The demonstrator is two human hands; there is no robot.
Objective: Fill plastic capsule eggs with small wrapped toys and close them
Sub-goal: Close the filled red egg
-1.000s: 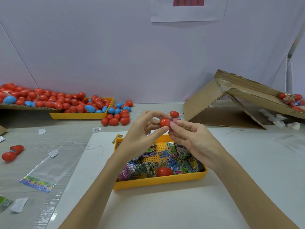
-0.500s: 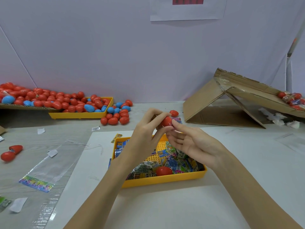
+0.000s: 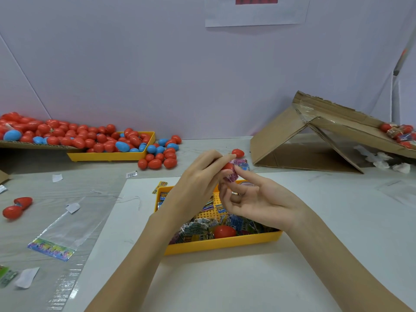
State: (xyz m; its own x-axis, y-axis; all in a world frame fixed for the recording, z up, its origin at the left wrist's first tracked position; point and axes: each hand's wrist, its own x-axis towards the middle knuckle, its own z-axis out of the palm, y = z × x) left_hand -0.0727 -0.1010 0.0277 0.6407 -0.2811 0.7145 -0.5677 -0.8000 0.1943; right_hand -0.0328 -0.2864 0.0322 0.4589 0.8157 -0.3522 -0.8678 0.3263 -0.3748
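Red egg (image 3: 227,166) in left hand (image 3: 198,176)

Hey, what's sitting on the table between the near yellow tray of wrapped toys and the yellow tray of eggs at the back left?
In the head view, between the near tray and the back tray: a cluster of loose red eggs, a small white label, otherwise bare table.

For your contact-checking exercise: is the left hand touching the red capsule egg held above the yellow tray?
Touching. The head view shows the left hand pinching the red capsule egg between thumb and fingertips, no gap visible.
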